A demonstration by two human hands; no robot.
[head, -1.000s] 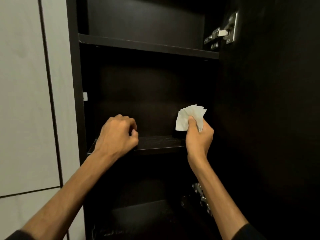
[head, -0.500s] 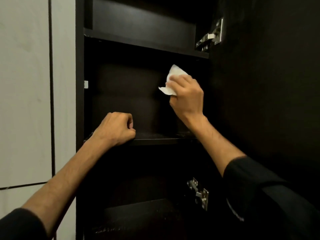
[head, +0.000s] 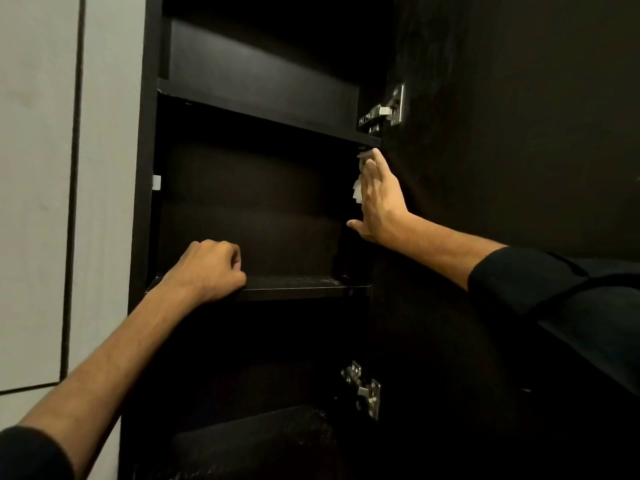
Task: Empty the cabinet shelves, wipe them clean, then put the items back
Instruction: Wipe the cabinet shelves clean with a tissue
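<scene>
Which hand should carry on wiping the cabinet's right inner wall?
Right hand: its straight fingers press the white tissue flat to that wall. The left hand, curled, rests on the dark shelf edge.

White tissue point(head: 356, 188) pressed flat against dark cabinet's point(head: 149, 168) right inner wall.

no readable text, labels, brands, numbers or signs

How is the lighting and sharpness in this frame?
Head view: dim; the dark cabinet interior swallows detail, while the wall at left is brighter. The right hand and tissue are slightly soft. Wide-angle bending shows on the shelf edges.
</scene>
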